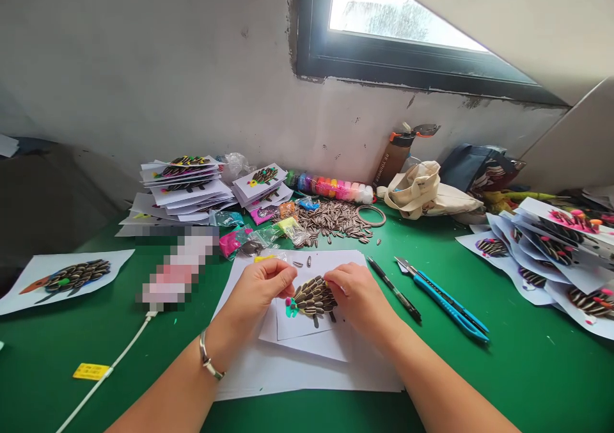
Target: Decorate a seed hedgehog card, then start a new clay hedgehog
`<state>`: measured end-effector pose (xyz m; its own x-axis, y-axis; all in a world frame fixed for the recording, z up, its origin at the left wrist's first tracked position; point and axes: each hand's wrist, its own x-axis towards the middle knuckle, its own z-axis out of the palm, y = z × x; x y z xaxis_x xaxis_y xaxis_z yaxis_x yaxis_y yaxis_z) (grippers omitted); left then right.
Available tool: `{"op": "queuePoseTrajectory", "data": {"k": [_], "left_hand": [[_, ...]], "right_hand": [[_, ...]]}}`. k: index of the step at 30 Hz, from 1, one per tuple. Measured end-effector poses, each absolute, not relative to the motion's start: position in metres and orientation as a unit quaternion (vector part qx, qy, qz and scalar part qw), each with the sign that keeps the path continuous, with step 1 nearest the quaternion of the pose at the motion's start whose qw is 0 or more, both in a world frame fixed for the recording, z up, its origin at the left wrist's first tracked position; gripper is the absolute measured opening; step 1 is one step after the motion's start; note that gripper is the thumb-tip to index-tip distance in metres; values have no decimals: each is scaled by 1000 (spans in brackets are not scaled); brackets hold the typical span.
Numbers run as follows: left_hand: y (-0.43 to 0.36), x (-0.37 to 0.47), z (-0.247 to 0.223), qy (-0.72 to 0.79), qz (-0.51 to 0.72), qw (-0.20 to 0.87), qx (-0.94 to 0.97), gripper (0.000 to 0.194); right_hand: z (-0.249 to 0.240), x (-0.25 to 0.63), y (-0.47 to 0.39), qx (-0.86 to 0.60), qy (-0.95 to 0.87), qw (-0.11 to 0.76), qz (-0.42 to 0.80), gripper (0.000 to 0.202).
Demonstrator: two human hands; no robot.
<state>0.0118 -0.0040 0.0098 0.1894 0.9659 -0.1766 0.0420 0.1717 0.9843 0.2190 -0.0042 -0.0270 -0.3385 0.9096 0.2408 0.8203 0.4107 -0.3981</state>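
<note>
A sheet with a bird-like figure made of striped sunflower seeds [314,297] lies on white paper [297,378]. The figure's head is turquoise and pink. My left hand [266,286] is by the head, its fingertips pinched together; whatever they hold is too small to name. At the figure's right end, my right hand [359,292] rests with thumb and forefinger closed near the seeds, and anything between them is hidden. Two loose seeds [308,261] lie just above the figure.
A seed pile [330,220], tape ring [371,215] and clay packets [235,240] sit behind. To the right are a black pen [394,289], blue cutter [448,305] and stacked seed pictures [566,247]. More stacks [187,190], a blurred-out item and a white cable [110,369] are left.
</note>
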Motion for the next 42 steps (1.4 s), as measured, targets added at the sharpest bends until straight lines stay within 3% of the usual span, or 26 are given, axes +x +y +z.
{"op": "queuePoseTrajectory", "data": {"k": [18,42], "left_hand": [[-5,13,15,507,396,575,506,25],[-5,15,15,518,393,570,502,23]], "right_hand": [[-26,217,-8,-546,-813,184,79,21],[-24,221,-5,-539,-775,264,198,17]]}}
